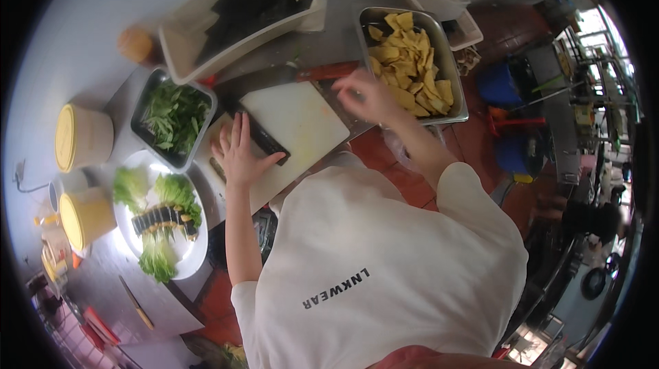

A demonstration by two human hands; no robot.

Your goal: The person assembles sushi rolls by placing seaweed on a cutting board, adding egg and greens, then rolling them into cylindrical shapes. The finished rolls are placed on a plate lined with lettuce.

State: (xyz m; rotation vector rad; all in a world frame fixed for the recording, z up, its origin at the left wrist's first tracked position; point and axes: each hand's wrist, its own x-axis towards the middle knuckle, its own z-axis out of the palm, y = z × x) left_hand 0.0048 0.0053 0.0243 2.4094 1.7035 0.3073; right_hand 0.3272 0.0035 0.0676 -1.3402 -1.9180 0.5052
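A long dark seaweed roll [264, 137] lies on the white cutting board [309, 116]. My left hand [238, 153] rests flat along its near left side, fingers spread and thumb reaching across the roll's lower end. My right hand [368, 98] hovers at the board's right edge, fingers loosely bent and apart, with nothing seen in them. Just beyond the board lies a cleaver [257, 82], its red handle close to my right fingertips but apart from them. Something small beside my left hand is mostly covered by it.
Around the board stand a white bin of black seaweed sheets [255, 5], a metal tray of yellow fried pieces [412, 67] and a metal tray of green leaves [171, 118]. At left are a white plate [199, 249] with lettuce and sliced rolls, yellow-lidded tubs [86, 137] and a small knife [137, 304].
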